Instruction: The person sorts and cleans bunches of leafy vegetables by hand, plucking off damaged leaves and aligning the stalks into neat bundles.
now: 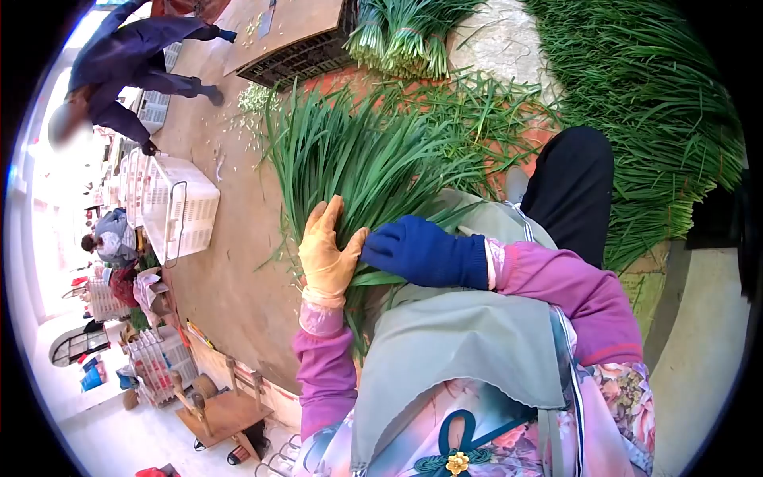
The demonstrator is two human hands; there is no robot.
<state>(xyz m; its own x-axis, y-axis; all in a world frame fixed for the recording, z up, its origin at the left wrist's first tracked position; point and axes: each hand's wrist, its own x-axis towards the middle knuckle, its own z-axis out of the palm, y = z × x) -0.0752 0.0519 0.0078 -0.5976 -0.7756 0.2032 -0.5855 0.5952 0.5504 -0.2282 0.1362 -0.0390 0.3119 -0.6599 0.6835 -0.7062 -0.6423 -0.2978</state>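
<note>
Long green leaves (350,159) lie in a fanned bunch in front of my body, their tips pointing away. My left hand (327,254), in a pale orange glove, rests on the near left part of the bunch, its fingers stretched out and the thumb apart. My right hand (425,250), in a dark blue glove, is curled over the leaves just beside the left thumb. What its fingers hold is hidden. Below the hands, some leaves hang down beside the grey apron (461,342).
Tied green bundles (405,40) stand beside a board on a black crate (302,52). A big leaf pile (652,119) covers the right. At the left, a person (119,71) in dark clothes touches a white crate (187,207). A wooden stool (226,413) stands lower left.
</note>
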